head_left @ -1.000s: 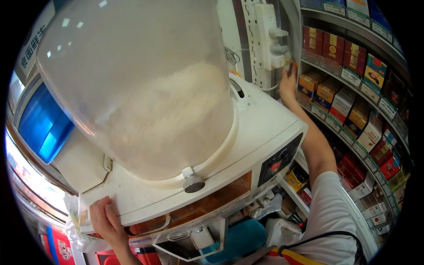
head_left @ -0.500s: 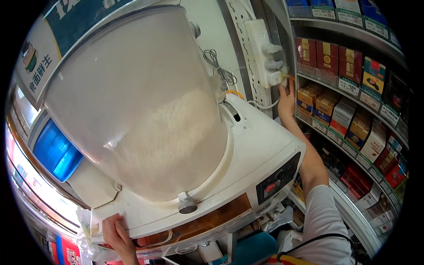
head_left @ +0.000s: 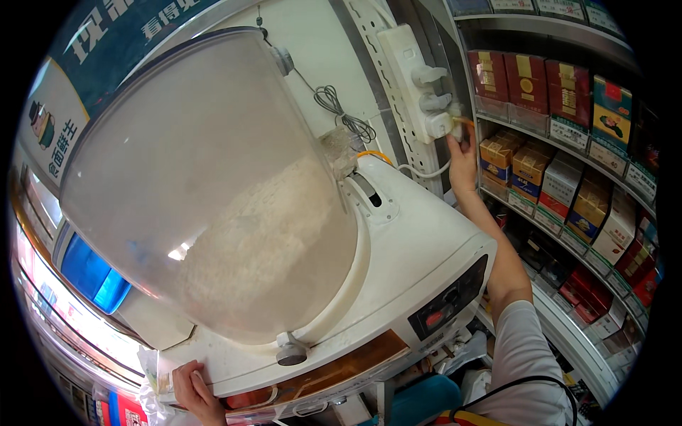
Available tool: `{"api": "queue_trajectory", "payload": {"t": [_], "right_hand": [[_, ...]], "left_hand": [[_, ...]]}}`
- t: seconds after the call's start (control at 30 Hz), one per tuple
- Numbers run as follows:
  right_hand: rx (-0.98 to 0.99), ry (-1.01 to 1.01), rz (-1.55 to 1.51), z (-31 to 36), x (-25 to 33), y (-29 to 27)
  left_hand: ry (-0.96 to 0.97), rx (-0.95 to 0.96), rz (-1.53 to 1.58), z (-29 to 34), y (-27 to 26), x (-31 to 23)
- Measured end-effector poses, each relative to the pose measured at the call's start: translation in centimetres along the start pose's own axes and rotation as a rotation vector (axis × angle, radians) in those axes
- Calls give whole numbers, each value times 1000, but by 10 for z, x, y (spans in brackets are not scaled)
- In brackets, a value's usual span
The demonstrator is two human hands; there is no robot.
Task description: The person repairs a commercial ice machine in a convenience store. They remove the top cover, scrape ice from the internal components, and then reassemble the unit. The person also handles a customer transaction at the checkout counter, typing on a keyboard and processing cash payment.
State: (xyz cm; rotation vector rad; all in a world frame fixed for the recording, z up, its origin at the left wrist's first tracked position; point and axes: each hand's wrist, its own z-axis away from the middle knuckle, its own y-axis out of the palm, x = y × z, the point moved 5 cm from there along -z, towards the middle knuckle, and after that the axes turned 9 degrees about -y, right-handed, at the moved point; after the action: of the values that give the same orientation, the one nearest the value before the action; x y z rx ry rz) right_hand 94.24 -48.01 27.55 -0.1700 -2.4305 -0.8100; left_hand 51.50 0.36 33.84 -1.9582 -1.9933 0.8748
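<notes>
White machine top (head_left: pixel 419 234), sweeping from about 8 o'clock through centre to between 3 and 4. Bears a cloudy clear drum (head_left: pixel 206 142) toward 9–10, seated in a cream ring (head_left: pixel 359 266), pale powder inside.

Shelf rack (head_left: pixel 540 22), 1 to 4 o'clock, tiered. Tier at 2: row of dark-red boxes (head_left: pixel 528 82), then a teal-and-yellow box (head_left: pixel 612 117). Tier below, toward 3: gold-and-blue boxes (head_left: pixel 529 170), silver-and-red box (head_left: pixel 561 181), white-and-gold box (head_left: pixel 616 224). Lower, just past 3: red boxes (head_left: pixel 588 295).
</notes>
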Motion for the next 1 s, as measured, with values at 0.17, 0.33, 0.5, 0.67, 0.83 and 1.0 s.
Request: {"api": "queue_trajectory", "payload": {"t": [0.17, 0.33, 0.5, 0.67, 0.83, 1.0], "right_hand": [[36, 116, -61, 4, -9, 0], [59, 98, -49, -4, -6, -1], [78, 139, 66, 0, 0, 0], [144, 13, 229, 7, 3, -4], [184, -119, 359, 10, 25, 0], [174, -131, 299, 8, 18, 1]], "left_hand": [[-108, 3, 91, 4, 0, 10], [-83, -11, 99, 2, 2, 6], [-102, 2, 62, 3, 0, 5], [-2, -12, 24, -1, -1, -12], [-17, -18, 25, -2, -2, -14], [-30, -14, 24, -2, -3, -18]]}}
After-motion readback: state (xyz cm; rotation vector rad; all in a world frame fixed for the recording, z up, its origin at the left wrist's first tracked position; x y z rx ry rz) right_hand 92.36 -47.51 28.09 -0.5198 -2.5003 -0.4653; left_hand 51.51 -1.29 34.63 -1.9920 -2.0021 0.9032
